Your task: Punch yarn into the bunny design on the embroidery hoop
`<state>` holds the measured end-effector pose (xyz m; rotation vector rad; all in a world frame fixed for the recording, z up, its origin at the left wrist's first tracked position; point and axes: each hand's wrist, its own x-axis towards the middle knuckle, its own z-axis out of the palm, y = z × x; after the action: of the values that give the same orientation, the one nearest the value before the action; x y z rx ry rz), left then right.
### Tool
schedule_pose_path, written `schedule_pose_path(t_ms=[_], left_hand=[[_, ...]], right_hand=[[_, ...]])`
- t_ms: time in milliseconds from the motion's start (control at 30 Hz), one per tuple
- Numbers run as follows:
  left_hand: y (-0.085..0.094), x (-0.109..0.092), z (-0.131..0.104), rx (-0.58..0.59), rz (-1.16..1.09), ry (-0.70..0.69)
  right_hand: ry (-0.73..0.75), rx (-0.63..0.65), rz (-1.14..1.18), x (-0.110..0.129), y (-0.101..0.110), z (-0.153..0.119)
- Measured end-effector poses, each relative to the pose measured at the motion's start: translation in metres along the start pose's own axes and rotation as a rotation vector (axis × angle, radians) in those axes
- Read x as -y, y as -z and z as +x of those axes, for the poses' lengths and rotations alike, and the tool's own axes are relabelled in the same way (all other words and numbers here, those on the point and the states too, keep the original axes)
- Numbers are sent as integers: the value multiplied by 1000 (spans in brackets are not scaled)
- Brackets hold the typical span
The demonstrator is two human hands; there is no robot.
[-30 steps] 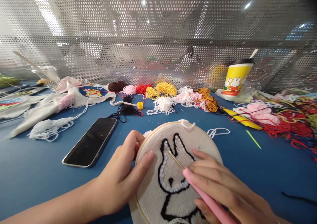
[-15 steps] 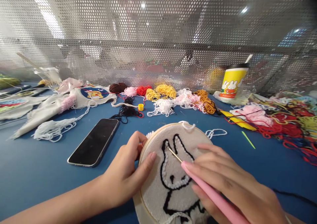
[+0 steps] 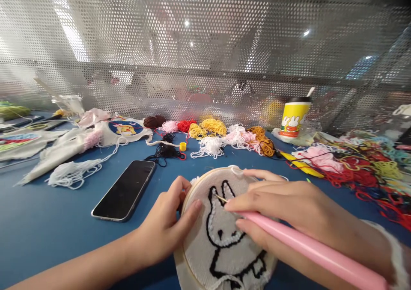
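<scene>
My left hand (image 3: pixel 171 221) grips the left rim of a round embroidery hoop (image 3: pixel 188 243), thumb on the front and fingers behind, where they are partly hidden. Stretched in the hoop is pale cloth (image 3: pixel 197 255) with a rabbit outlined in black yarn (image 3: pixel 210 221). White yarn loops (image 3: pixel 224 241) follow the inside of the face outline. My right hand (image 3: pixel 282 204) is closed on a pink-handled punch needle (image 3: pixel 298 238). Its thin metal tip touches the cloth inside the rabbit's left ear. White yarn hangs over the hoop's lower edge.
Left of the hoop lies a black phone (image 3: pixel 125 191). Yarn bundles, including white yarn (image 3: pixel 210 146), line the back. A yellow rabbit-print cup (image 3: pixel 293 116) stands at back right beside tangled yarn (image 3: pixel 356 170). Other cloth pieces (image 3: pixel 61 153) lie left. A perforated metal screen (image 3: pixel 205 46) rises behind.
My right hand has turned, so the punch needle's handle now lies flatter and points further right. Less of its metal shaft shows. The camera view has tilted slightly upward; my left hand keeps its hold.
</scene>
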<state>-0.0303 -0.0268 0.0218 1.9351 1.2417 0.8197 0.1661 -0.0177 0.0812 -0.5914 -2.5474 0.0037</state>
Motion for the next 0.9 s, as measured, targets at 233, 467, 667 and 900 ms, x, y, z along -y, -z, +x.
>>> schedule_pose_path(t_ms=[233,467,667,900], left_hand=[[0,0,0,-25,3,-13],[-1,2,-1,-77,13,-59],[-1,1,-1,-59,41,-52],[-2,-1,-3,-75,16,-51]], right_hand=[[-30,-39,127,-8,-15,-13],[-49,-100,314,-13,-29,-12],[-109,-110,226,-12,-25,-11],[-141,-204,111,-8,-30,-8]])
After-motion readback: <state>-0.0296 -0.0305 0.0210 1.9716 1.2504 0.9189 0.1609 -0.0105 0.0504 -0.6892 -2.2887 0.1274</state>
